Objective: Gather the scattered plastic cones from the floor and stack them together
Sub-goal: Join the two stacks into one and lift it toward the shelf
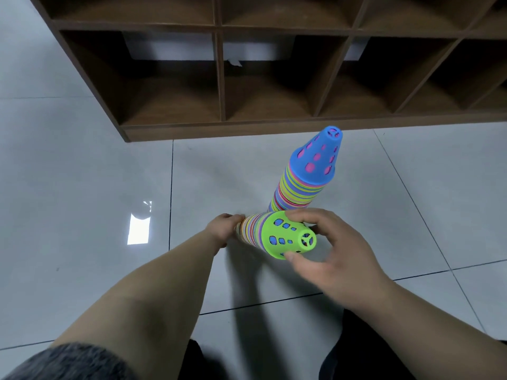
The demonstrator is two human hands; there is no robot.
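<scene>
Right hand [337, 250] grips the green top cone of a short multicoloured cone stack [270, 238], thumb below, fingers curled over it; left hand [223, 229] holds the stack's wide end, fingers mostly hidden; stack lies tilted sideways at frame centre, tip toward lower right; tall cone stack with blue top [304, 185] stands on the tiled floor [82, 174] just behind, right of centre; dark wooden cubby shelf [219, 130] across top of frame.
</scene>
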